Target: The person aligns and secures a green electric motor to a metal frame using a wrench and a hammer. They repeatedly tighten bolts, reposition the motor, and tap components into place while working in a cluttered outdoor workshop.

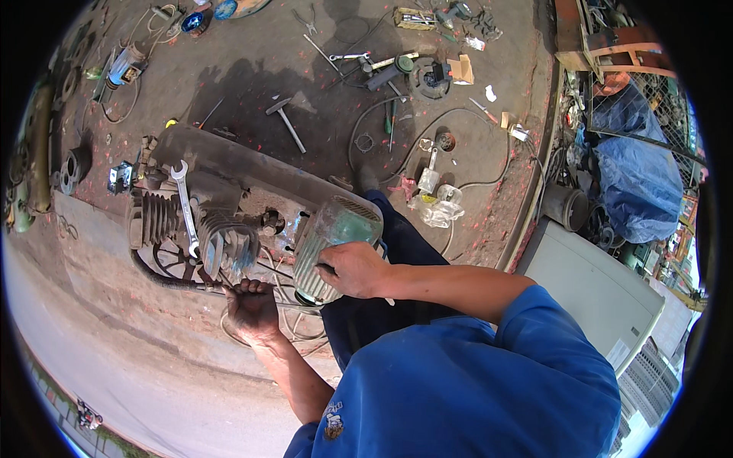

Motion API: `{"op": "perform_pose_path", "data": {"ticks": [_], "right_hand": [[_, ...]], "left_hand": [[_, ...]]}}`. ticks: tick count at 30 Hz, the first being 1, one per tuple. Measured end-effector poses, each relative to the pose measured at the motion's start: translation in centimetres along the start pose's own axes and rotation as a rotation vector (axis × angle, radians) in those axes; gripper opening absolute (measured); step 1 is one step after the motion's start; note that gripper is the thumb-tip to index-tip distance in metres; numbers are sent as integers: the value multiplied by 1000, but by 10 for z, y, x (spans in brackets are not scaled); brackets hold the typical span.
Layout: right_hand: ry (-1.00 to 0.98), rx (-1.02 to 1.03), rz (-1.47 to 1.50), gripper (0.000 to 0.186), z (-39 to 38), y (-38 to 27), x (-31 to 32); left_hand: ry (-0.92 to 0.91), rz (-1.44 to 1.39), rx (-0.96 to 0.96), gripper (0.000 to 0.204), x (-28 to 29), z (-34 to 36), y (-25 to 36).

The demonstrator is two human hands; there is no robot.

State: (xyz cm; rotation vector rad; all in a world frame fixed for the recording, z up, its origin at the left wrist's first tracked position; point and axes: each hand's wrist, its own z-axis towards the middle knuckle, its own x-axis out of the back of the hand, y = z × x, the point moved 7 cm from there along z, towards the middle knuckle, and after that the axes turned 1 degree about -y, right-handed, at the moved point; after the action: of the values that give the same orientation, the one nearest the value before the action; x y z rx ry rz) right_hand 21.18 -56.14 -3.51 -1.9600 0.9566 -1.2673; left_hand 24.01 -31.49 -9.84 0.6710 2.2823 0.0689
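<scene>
An air compressor stands before me, with a finned cylinder head (pixel 230 246) at the left and a ribbed, worn green electric motor (pixel 336 233) at the right. My right hand (pixel 353 269) rests on the motor's ribs with its fingers curled in; whatever they may hold is hidden. Lower left, my left hand (pixel 252 309) is closed, its dark-stained fingertips beside the end of a black hose (pixel 164 281). I cannot make out what lies between them. Across the cylinders lies a large combination wrench (pixel 185 210), apart from both hands. Behind the left hand, a spoked flywheel (pixel 172 259) is partly hidden.
A hammer (pixel 287 126), an angle grinder (pixel 389 72) and several other tools lie on the ground beyond the compressor's rusty tank (pixel 229 156). Cables loop at the right near a piston with its rod (pixel 430 175). A blue tarp (pixel 637 172) and a pale cabinet (pixel 588 282) stand farther right.
</scene>
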Motion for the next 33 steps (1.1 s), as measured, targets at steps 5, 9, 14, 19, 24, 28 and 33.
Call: {"op": "perform_pose_path", "data": {"ticks": [5,9,14,19,24,28,33], "right_hand": [[-10,-106,-41,23,-5,34,34],[-14,-134,-70,24,-13,40,46],[24,-205,-130,26,-41,54,51],[38,-401,-232,32,-92,67,55],[96,-483,-261,35,-141,64,30],[148,-547,-226,31,-184,70,4],[194,-619,-272,25,-237,85,-11]], "left_hand": [[-14,35,15,29,-1,-4,0],[-73,-3,67,24,-9,-8,-2],[-84,19,152,27,-5,-6,3],[-119,73,58,32,2,-1,2],[-19,200,121,34,-6,-3,5],[-60,239,120,33,-2,-1,6],[-89,187,168,31,19,1,10]]}}
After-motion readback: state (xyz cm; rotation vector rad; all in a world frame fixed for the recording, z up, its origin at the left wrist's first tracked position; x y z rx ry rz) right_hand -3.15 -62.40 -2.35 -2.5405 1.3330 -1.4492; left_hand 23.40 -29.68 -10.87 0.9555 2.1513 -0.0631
